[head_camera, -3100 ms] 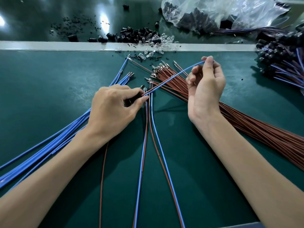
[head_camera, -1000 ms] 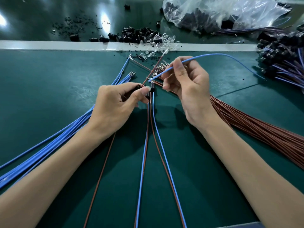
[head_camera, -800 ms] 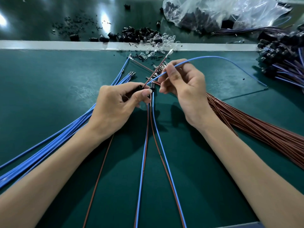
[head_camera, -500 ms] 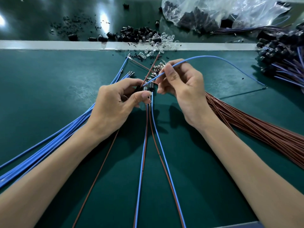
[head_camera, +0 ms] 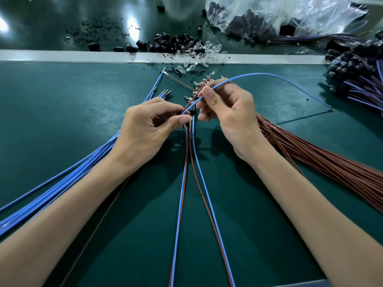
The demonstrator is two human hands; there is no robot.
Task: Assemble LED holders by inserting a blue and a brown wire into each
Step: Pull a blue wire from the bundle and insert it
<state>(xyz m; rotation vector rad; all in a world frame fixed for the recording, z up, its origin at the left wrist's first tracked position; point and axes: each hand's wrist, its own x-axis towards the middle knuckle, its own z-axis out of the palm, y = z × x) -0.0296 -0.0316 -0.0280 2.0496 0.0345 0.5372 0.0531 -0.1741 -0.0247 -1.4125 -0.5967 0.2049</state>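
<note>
My left grip is closed, thumb and fingers pinching a brown wire whose metal tip sticks up past the right fingers. Whether a holder sits under that thumb I cannot tell. My right grip pinches a blue wire; its near end meets the left thumb tip, and the rest arcs right, down to the table. Two wired pairs lie between my forearms. A blue bundle lies left, a brown bundle right. Black holders and clear LEDs scatter along a white strip, with a bag beyond.
</note>
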